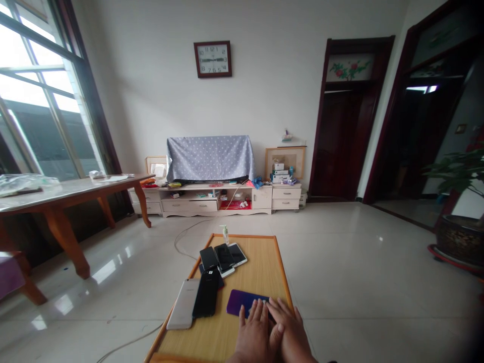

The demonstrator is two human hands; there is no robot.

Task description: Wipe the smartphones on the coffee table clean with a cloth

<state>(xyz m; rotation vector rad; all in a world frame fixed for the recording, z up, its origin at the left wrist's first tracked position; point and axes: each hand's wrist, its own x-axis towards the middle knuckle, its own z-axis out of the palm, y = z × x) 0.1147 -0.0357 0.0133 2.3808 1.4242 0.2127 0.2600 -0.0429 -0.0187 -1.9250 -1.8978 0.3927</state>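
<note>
Left hand (255, 335) and right hand (291, 330), both bare, with broad backs and short, thick fingers (260, 311)

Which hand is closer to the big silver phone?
Left. The left hand is to the right of the silver phone, not touching it. The right hand is farther away, past the left hand.

Our left hand (255, 335) and right hand (289, 330) lie palms down at the bottom of the view, side by side, both open and flat. The right hand's fingers (274, 306) slant inward, and the left thumb (279, 329) presses against the right hand.
</note>
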